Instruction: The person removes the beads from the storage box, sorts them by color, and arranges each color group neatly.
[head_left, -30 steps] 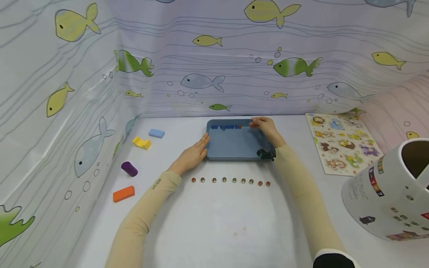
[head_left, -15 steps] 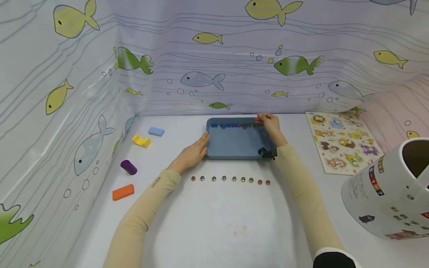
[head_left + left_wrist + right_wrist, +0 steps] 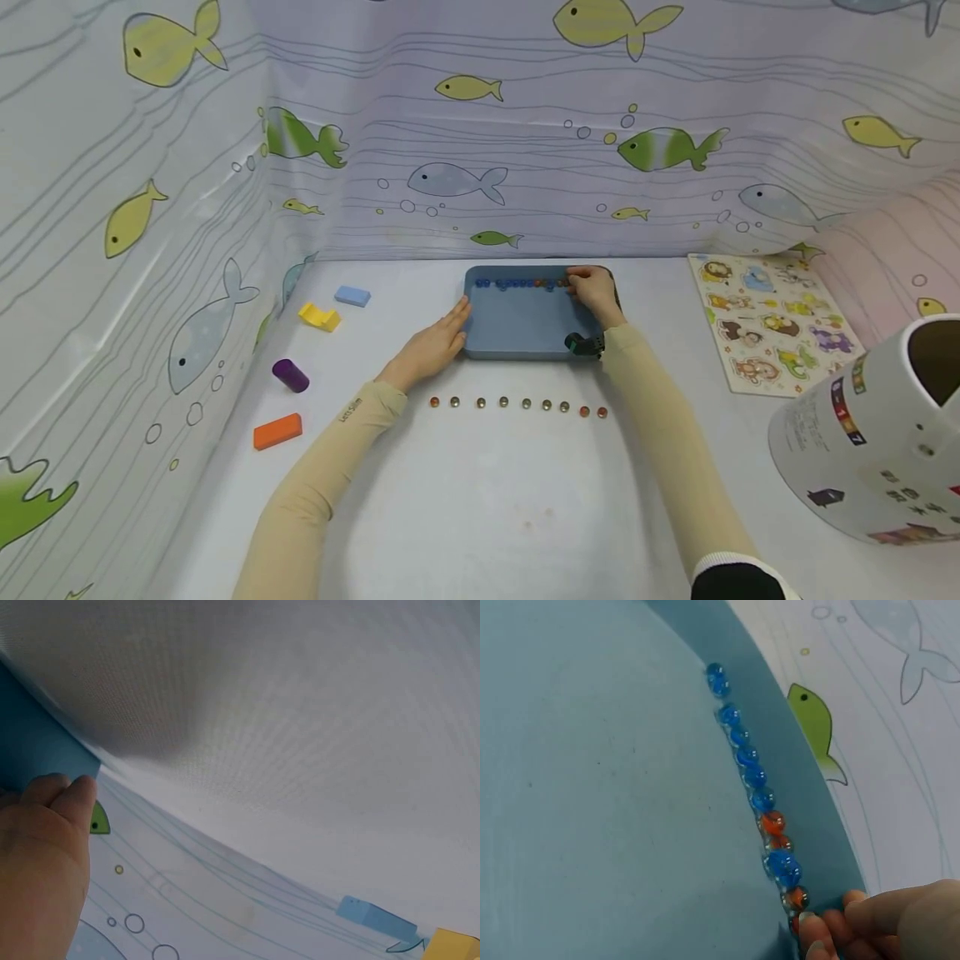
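A blue-grey tray point(image 3: 525, 356) lies on the white table. Blue and orange glass marbles point(image 3: 517, 283) line its far wall; the right wrist view shows the blue marbles point(image 3: 754, 776) mostly towards one end. With fairly straight fingers, my left hand point(image 3: 429, 350) rests against the tray's left side, as the left wrist view also shows. My right hand point(image 3: 595, 293) is over the far right part of the tray. Its curled fingertips hold an orange marble point(image 3: 795, 924) at the row's end, partly hidden by them.
A row of small marbles point(image 3: 504, 402) lies on the table before the tray. Left are a blue block point(image 3: 352, 296), yellow piece point(image 3: 319, 317), purple cylinder point(image 3: 290, 376) and orange block point(image 3: 277, 432). A sticker board point(image 3: 772, 325) and white drum point(image 3: 847, 450) stand right.
My right hand moved right to the tray's far corner, baring more of the marble row, then back left and slightly nearer over the row's end. My left hand stayed against the tray.
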Available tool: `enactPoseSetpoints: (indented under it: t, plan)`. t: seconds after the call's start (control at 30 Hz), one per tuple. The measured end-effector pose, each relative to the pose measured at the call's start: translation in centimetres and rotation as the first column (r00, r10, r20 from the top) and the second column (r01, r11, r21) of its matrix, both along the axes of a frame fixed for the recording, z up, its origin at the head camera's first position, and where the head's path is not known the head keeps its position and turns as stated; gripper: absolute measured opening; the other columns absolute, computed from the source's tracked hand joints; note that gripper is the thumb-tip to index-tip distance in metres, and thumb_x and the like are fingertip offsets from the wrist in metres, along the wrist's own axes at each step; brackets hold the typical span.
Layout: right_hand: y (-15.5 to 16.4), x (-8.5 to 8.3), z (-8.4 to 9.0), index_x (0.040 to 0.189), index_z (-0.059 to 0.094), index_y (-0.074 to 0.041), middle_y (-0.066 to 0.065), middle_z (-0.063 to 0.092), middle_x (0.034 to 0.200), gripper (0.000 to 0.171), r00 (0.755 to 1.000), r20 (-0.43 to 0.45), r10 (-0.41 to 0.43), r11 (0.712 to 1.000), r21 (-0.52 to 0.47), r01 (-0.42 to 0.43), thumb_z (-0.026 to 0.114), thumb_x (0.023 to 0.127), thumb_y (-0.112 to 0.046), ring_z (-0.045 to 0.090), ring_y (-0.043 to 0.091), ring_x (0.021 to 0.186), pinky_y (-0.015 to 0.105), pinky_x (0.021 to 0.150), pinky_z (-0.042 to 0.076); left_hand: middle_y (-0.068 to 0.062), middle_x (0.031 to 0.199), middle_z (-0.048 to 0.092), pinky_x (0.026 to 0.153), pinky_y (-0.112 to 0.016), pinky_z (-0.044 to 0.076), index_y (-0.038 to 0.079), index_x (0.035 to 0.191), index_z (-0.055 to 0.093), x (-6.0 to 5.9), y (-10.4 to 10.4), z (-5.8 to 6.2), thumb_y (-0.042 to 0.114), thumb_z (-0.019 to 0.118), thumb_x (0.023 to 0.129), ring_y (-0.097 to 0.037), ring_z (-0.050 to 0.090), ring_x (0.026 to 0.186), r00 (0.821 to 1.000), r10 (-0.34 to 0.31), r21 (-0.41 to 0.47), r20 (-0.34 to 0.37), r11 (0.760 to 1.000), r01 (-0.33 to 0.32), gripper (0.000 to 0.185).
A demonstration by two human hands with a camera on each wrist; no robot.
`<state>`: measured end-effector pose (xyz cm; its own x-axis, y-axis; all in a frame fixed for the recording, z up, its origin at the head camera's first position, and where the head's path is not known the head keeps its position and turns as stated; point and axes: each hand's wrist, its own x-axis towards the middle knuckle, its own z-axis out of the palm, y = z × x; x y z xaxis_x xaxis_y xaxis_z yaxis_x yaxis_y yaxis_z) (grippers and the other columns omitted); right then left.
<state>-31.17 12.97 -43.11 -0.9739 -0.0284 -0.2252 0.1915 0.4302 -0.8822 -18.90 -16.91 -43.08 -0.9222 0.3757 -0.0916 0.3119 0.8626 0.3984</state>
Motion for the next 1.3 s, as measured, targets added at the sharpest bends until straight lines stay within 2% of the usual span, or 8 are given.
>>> enactPoseSetpoints:
  t: [0.27, 0.4, 0.53, 0.7, 0.83, 0.93, 1.07, 1.3]
  plan:
    - [-0.2, -0.1, -0.4, 0.124, 0.064, -0.003, 0.019, 0.065, 0.122, 0.029, 0.986, -0.056, 0.156, 0.961, 0.238, -0.139, 0.053, 0.098, -0.013, 0.062, 0.027, 0.1, 0.032, 0.078, 0.053, -0.004, 0.165, 0.005, 0.122, -0.042, 0.025, 0.008, 0.156, 0.015, -0.1, 0.0, 0.0, 0.024, 0.032, 0.105, -0.025, 0.02, 0.149, 1.0, 0.001, 0.002, -0.005, 1.0, -0.001, 0.056]
    - [-0.2, 0.1, -0.4, 0.122, 0.065, -0.002, 0.019, 0.065, 0.12, 0.028, 0.982, -0.048, 0.183, 0.954, 0.249, -0.166, 0.055, 0.097, -0.012, 0.063, 0.027, 0.098, 0.033, 0.078, 0.054, -0.004, 0.165, 0.005, 0.122, -0.043, 0.025, 0.007, 0.156, 0.015, 0.0, 0.0, -0.1, 0.024, 0.032, 0.105, -0.026, 0.02, 0.15, 1.0, 0.0, 0.014, 0.003, 1.0, 0.0, 0.056]
    - [0.1, 0.2, -0.3, 0.125, 0.063, -0.002, 0.019, 0.065, 0.118, 0.03, 0.986, -0.001, 0.164, 0.972, 0.173, -0.162, 0.052, 0.099, -0.013, 0.064, 0.022, 0.094, 0.028, 0.076, 0.055, -0.005, 0.164, 0.003, 0.122, -0.043, 0.024, 0.007, 0.156, 0.014, 0.1, 0.1, -0.2, 0.024, 0.031, 0.105, -0.026, 0.018, 0.15, 1.0, -0.005, 0.012, 0.01, 1.0, 0.005, 0.056]
    - [0.6, 0.2, 0.1, 0.131, 0.058, 0.001, 0.022, 0.062, 0.125, 0.035, 0.988, 0.053, 0.144, 0.989, -0.039, -0.142, 0.048, 0.102, -0.016, 0.064, 0.008, 0.082, 0.019, 0.072, 0.057, -0.005, 0.165, 0.004, 0.121, -0.045, 0.025, 0.007, 0.156, 0.015, 0.3, 0.1, 0.1, 0.024, 0.032, 0.105, -0.028, 0.021, 0.149, 1.0, 0.003, 0.009, 0.005, 1.0, -0.003, 0.056]
    - [1.4, 0.7, 0.9, 0.136, 0.052, 0.005, 0.024, 0.056, 0.132, 0.039, 0.986, 0.068, 0.152, 0.968, -0.21, -0.135, 0.043, 0.104, -0.017, 0.062, 0.002, 0.081, 0.014, 0.072, 0.055, -0.005, 0.165, 0.004, 0.122, -0.045, 0.025, 0.007, 0.156, 0.015, 0.3, 0.1, 0.2, 0.024, 0.032, 0.105, -0.027, 0.02, 0.149, 1.0, 0.003, 0.006, 0.0, 1.0, -0.003, 0.056]
    - [2.0, 1.5, 1.6, 0.139, 0.047, 0.006, 0.02, 0.057, 0.126, 0.042, 0.983, 0.072, 0.172, 0.946, -0.29, -0.144, 0.04, 0.105, -0.017, 0.061, 0.002, 0.085, 0.013, 0.074, 0.054, -0.005, 0.165, 0.004, 0.122, -0.044, 0.024, 0.007, 0.156, 0.015, 0.2, 0.1, 0.1, 0.024, 0.031, 0.105, -0.026, 0.019, 0.15, 1.0, 0.0, 0.0, 0.001, 1.0, 0.0, 0.056]
    - [3.0, 2.5, 2.6, 0.142, 0.044, 0.005, 0.005, 0.058, 0.115, 0.045, 0.977, 0.067, 0.202, 0.934, -0.312, -0.172, 0.039, 0.105, -0.021, 0.061, 0.006, 0.095, 0.016, 0.083, 0.054, -0.004, 0.164, 0.004, 0.123, -0.043, 0.023, 0.007, 0.156, 0.015, 0.1, 0.1, 0.0, 0.024, 0.032, 0.105, -0.026, 0.019, 0.15, 1.0, 0.0, -0.002, 0.003, 1.0, 0.0, 0.056]
    - [4.6, 4.2, 3.5, 0.142, 0.041, 0.008, 0.017, 0.054, 0.13, 0.05, 0.973, 0.039, 0.229, 0.928, -0.311, -0.206, 0.042, 0.105, -0.024, 0.061, 0.008, 0.098, 0.015, 0.083, 0.054, -0.006, 0.164, 0.006, 0.122, -0.044, 0.023, 0.005, 0.155, 0.016, 0.0, 0.1, 0.0, 0.023, 0.031, 0.105, -0.026, 0.02, 0.15, 1.0, -0.005, 0.009, -0.007, 1.0, 0.005, 0.056]
